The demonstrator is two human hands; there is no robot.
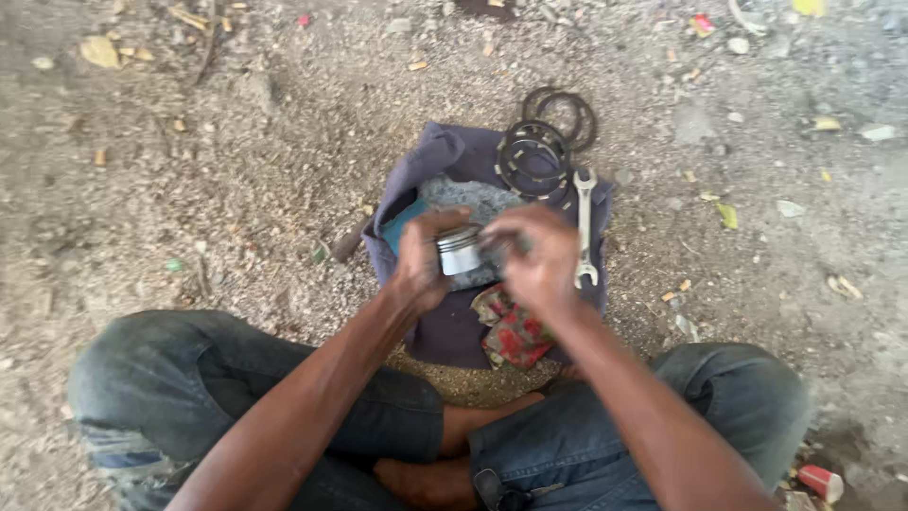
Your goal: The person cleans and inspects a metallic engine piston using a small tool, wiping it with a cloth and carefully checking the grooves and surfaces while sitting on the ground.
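— What's hard to make out?
— The right hand [541, 260]: fingers curled, their contents blurred (can't tell).
— The left hand [423, 260]?
— Clamped round a short silver metal cylinder [460, 252], wrench [584, 227] at three o'clock.

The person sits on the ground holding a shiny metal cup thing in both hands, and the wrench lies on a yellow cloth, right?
Not quite. The head view shows the wrench lying on a purple cloth, not a yellow one. The rest holds: the left hand and right hand hold the shiny metal piece.
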